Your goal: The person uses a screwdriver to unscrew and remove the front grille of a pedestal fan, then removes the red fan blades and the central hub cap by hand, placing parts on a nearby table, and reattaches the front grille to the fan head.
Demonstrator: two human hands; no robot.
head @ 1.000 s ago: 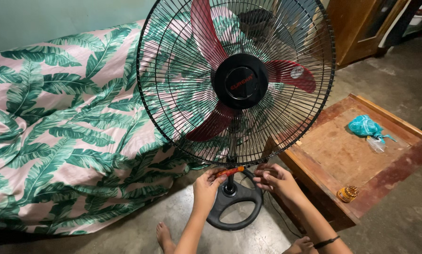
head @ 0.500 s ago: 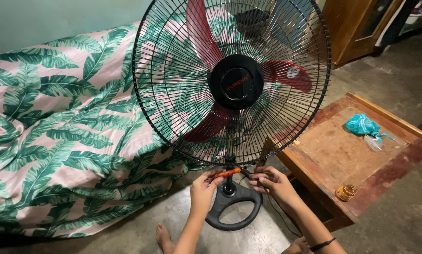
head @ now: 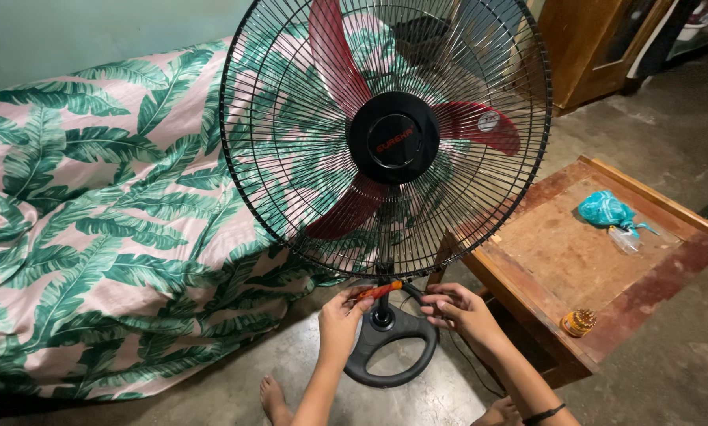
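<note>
Hands are working at the fan [head: 385, 142] grille's lower rim: left hand [head: 340, 315] fingers clamped on an orange-handled tool [head: 379, 290], right hand [head: 456, 309] fingers pinching together, steadying the grille.

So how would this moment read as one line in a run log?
left hand: holds orange-handled screwdriver at fan guard bottom | right hand: fingers by guard rim | fan base: on floor
</note>
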